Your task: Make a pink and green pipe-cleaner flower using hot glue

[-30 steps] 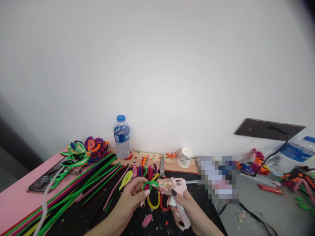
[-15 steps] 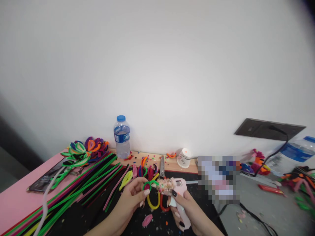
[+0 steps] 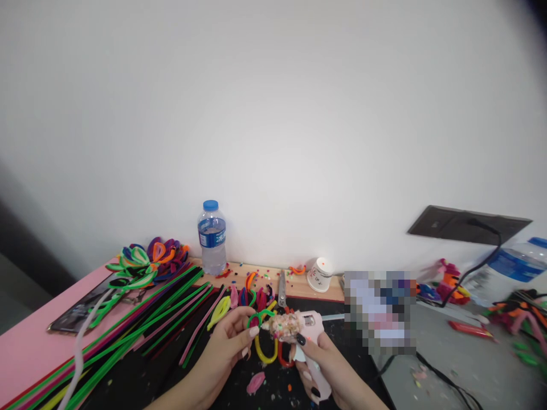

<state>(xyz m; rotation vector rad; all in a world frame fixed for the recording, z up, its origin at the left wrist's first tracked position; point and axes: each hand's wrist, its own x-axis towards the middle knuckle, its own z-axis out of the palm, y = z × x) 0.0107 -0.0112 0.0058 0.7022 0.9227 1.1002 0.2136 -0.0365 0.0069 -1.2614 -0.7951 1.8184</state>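
Note:
Between the thumb and fingers of my left hand (image 3: 233,341) is a small looped pipe-cleaner piece (image 3: 255,320), green with a magenta middle. My right hand (image 3: 322,356) is wrapped round the handle of a pale pink hot glue gun (image 3: 311,322). Its front end is crusted with fluff and coloured scraps, and the tip points left, close to the pipe-cleaner piece; whether they touch I cannot tell. Below and behind lie scissors (image 3: 282,291) with a yellow and a red handle loop, partly hidden by the gun. A pink pipe-cleaner petal (image 3: 256,383) rests on the black mat (image 3: 231,393).
Long pipe cleaners (image 3: 128,336) spread across the left, beside a phone (image 3: 77,316) and finished pipe-cleaner flowers (image 3: 149,259). A water bottle (image 3: 212,239) and an upturned paper cup (image 3: 320,275) stand by the wall. Black cables (image 3: 448,378) cross the grey surface at right.
The glue gun's tip has shifted slightly left and down, nearer the pipe-cleaner piece. My left hand has barely moved and keeps its pinch.

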